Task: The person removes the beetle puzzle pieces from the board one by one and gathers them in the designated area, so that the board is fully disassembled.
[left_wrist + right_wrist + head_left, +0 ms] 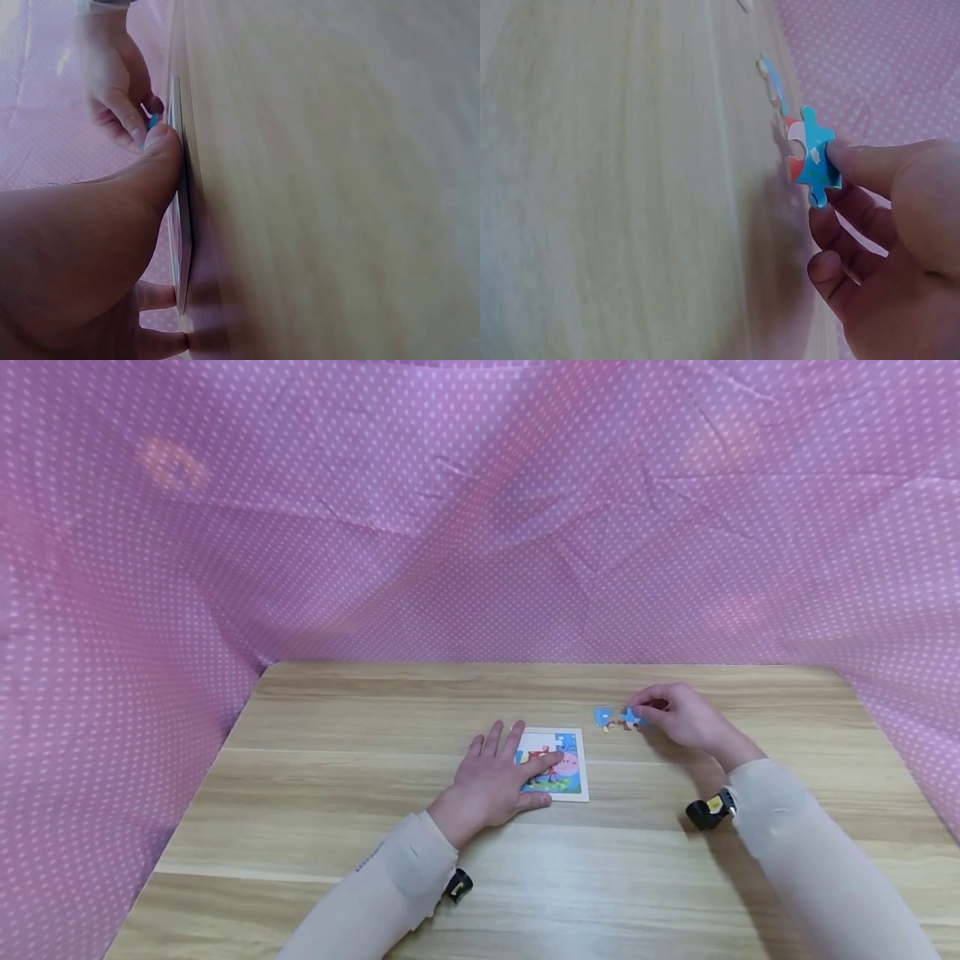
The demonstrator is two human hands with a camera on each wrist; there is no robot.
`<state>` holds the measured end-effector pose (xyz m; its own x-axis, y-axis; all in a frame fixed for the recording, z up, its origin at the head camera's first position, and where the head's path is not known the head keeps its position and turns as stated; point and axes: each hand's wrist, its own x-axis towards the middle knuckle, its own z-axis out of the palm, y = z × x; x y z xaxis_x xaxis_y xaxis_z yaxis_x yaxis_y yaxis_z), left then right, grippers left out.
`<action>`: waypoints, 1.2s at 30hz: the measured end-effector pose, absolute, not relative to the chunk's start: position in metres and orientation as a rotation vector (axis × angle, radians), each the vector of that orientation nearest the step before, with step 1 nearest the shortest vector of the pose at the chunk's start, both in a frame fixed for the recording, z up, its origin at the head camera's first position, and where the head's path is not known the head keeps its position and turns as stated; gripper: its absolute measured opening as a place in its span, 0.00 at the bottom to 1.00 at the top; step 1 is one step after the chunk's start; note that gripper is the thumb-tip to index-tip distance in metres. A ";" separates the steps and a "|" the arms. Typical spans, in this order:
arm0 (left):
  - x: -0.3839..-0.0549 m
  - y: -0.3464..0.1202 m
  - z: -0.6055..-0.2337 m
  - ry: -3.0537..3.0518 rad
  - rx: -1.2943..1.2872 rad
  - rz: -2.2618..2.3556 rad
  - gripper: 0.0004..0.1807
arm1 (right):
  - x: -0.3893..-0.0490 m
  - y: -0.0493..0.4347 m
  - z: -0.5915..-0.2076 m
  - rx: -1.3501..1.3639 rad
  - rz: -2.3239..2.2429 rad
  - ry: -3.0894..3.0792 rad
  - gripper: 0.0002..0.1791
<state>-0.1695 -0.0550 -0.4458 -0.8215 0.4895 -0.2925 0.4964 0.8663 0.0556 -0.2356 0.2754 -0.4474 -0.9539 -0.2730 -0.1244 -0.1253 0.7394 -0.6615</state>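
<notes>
My left hand lies spread over the left part of a small puzzle board with a white frame and a cartoon picture, its fingers fairly straight. The hand hides part of the board; a white gap shows in the picture near the fingertips. Beyond the board on the right, my right hand pinches a blue puzzle piece with a white cloud and a red-and-pink edge between thumb and fingers. The right wrist view shows the piece tilted up. Just left of it, another blue puzzle piece lies on the table.
A wood-grain table holds everything. Pink cloth with white dots hangs behind it and along both sides. Each wrist wears a small black camera, one at the right sleeve and one at the left sleeve.
</notes>
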 end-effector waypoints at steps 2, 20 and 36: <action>-0.169 -0.055 -0.446 2.741 0.741 -0.029 0.37 | -0.236 0.275 -0.449 -0.310 -0.999 2.729 0.15; -0.168 -0.055 -0.449 2.736 0.729 -0.025 0.36 | -0.244 0.268 -0.462 -0.290 -0.962 2.801 0.13; -0.169 -0.053 -0.448 2.729 0.713 -0.026 0.36 | -0.243 0.268 -0.465 -0.295 -0.971 2.829 0.11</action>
<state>-0.1685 -0.0533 -0.4480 -0.8246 0.4735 -0.3096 0.4794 0.8754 0.0620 -0.2433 0.2685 -0.4646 -0.9717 -0.2274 -0.0643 -0.1400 0.7731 -0.6186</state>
